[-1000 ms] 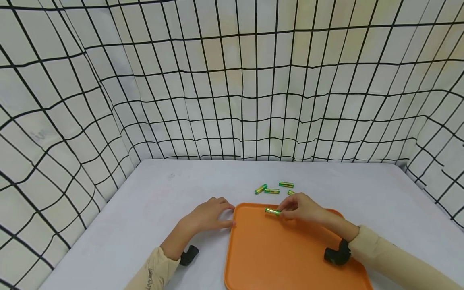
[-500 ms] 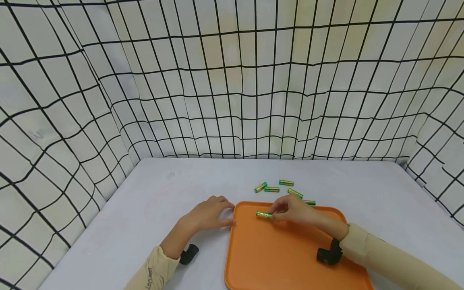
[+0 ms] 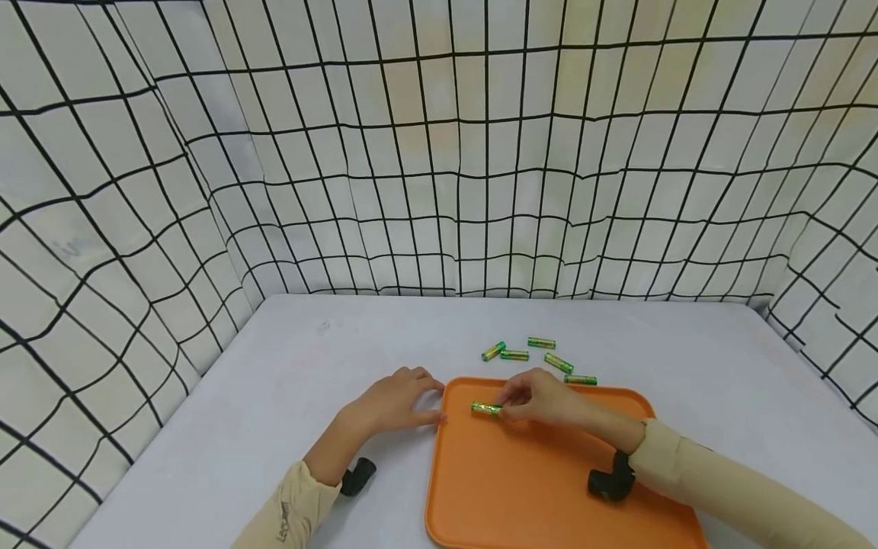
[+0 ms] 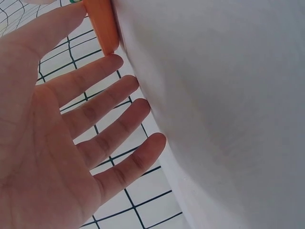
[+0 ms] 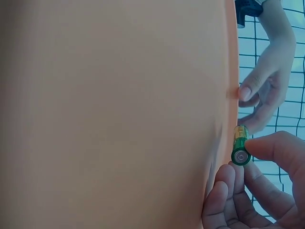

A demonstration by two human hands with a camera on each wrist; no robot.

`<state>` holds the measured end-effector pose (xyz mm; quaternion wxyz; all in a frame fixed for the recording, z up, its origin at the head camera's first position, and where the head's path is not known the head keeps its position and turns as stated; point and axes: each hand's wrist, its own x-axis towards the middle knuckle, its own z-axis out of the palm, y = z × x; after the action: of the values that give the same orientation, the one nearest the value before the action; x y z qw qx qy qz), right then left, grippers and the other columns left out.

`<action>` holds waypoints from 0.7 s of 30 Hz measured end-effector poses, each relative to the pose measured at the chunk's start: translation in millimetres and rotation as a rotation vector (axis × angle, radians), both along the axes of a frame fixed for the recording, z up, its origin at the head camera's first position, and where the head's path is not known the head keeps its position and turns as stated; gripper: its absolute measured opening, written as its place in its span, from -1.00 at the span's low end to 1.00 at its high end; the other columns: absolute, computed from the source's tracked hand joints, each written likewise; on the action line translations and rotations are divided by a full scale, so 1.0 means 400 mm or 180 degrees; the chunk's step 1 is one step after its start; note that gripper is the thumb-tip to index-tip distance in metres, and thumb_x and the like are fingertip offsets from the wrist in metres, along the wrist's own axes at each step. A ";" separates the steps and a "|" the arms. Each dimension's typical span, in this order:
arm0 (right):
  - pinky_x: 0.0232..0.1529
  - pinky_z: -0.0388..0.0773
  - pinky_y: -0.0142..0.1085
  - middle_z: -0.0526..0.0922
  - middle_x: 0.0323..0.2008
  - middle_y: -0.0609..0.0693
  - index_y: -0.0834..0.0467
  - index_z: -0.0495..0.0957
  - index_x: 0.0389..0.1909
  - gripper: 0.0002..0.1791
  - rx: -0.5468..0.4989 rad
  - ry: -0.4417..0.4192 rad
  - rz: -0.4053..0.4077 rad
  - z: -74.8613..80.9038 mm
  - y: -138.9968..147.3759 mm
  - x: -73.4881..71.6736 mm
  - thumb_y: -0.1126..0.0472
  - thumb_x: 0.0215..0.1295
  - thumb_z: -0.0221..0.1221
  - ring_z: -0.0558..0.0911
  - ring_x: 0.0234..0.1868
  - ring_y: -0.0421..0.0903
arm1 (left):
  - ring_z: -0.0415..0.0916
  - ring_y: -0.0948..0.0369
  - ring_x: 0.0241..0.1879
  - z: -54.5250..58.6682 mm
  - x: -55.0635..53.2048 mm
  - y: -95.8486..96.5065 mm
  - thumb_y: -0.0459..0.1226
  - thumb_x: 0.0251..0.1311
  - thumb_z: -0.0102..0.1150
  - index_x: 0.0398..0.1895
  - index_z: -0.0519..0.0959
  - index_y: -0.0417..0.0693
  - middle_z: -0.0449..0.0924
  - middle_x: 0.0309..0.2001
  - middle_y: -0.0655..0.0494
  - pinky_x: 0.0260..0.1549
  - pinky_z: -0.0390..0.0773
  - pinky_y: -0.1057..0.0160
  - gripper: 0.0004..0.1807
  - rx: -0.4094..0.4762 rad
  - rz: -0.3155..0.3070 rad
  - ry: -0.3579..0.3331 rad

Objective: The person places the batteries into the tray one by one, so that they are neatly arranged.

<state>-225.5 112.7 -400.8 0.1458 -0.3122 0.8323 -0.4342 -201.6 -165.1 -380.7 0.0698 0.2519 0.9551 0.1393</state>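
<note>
My right hand (image 3: 545,400) pinches a green and gold battery (image 3: 485,409) between thumb and fingers, over the far left part of the orange tray (image 3: 521,488). In the right wrist view the flat end of that battery (image 5: 241,156) faces the camera. With thumb and fingertips at the tray's left edge, my left hand (image 3: 394,402) lies with its fingers spread and straight, as the left wrist view of the same hand (image 4: 57,138) shows. Several like batteries (image 3: 559,362) lie loose on the white table just past the tray's far rim, one of them (image 3: 580,379) close against it.
A white-covered table (image 3: 274,396) extends around the tray. Black netting (image 3: 485,175) over white walls encloses the back and both sides. A black wrist device is on each arm, the right one (image 3: 610,484) above the tray, the left one (image 3: 358,478) beside the table surface.
My right hand has moved left across the tray with the battery in its grip. Loose batteries that it covered at the tray's far rim now show. The left hand stays at the edge.
</note>
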 end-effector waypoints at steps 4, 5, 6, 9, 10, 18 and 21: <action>-0.27 0.57 -0.45 0.71 -0.36 -0.06 0.26 0.68 -0.28 -0.88 0.0038 -0.0018 -0.0009 0.003 -0.013 0.004 0.29 0.18 0.32 0.62 -0.33 -0.25 | 0.45 0.02 0.08 0.001 -0.002 0.003 0.06 0.17 0.29 0.11 0.60 -0.03 0.53 0.10 -0.01 0.07 0.49 -0.03 -0.47 -0.0004 -0.0015 0.0005; -0.27 0.57 -0.45 0.70 -0.36 -0.06 0.26 0.68 -0.28 -0.88 0.0044 -0.0018 -0.0008 0.004 -0.016 0.005 0.29 0.19 0.32 0.62 -0.34 -0.25 | 0.45 0.02 0.08 0.001 -0.003 0.004 0.06 0.17 0.29 0.11 0.60 -0.03 0.53 0.10 -0.01 0.07 0.49 -0.03 -0.47 -0.0008 -0.0009 0.0000; -0.28 0.57 -0.45 0.70 -0.37 -0.07 0.25 0.68 -0.29 -0.88 0.0057 -0.0006 -0.0005 0.004 -0.019 0.006 0.29 0.19 0.32 0.62 -0.34 -0.26 | 0.45 0.02 0.08 0.000 -0.003 0.004 0.06 0.17 0.29 0.11 0.60 -0.03 0.53 0.10 -0.01 0.07 0.49 -0.03 -0.48 -0.0005 -0.0006 -0.0004; -0.29 0.57 -0.45 0.69 -0.38 -0.07 0.26 0.68 -0.30 -0.89 0.0081 0.0022 0.0019 0.002 -0.026 0.010 0.31 0.18 0.31 0.60 -0.36 -0.28 | 0.45 0.02 0.08 -0.002 -0.003 0.005 0.06 0.17 0.29 0.11 0.60 -0.02 0.52 0.11 -0.01 0.07 0.49 -0.02 -0.48 -0.0006 -0.0003 -0.0015; -0.29 0.57 -0.45 0.69 -0.38 -0.07 0.26 0.68 -0.30 -0.90 0.0092 0.0023 0.0025 0.001 -0.029 0.012 0.31 0.18 0.32 0.60 -0.36 -0.28 | 0.45 0.02 0.08 -0.002 -0.002 0.006 0.06 0.17 0.29 0.11 0.60 -0.02 0.52 0.11 -0.01 0.07 0.49 -0.02 -0.48 -0.0008 0.0000 -0.0022; -0.28 0.57 -0.46 0.70 -0.35 -0.05 0.28 0.68 -0.29 -0.89 0.0099 0.0055 0.0030 0.004 -0.053 0.023 0.33 0.18 0.31 0.60 -0.35 -0.28 | 0.44 0.00 0.09 0.004 0.001 0.003 0.04 0.19 0.29 0.11 0.60 -0.04 0.52 0.11 -0.02 0.07 0.48 -0.04 -0.49 0.0018 -0.0017 -0.0030; -0.29 0.58 -0.45 0.70 -0.35 -0.04 0.28 0.68 -0.28 -0.88 0.0084 0.0051 -0.0001 0.004 -0.063 0.025 0.32 0.17 0.31 0.61 -0.35 -0.27 | 0.44 0.00 0.09 0.004 0.000 0.002 0.04 0.19 0.28 0.11 0.60 -0.03 0.52 0.11 -0.02 0.07 0.48 -0.05 -0.49 0.0019 -0.0017 -0.0028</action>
<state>-215.5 87.6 -399.0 0.1432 -0.3136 0.8392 -0.4206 -201.7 -164.3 -378.9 0.0736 0.2540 0.9537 0.1432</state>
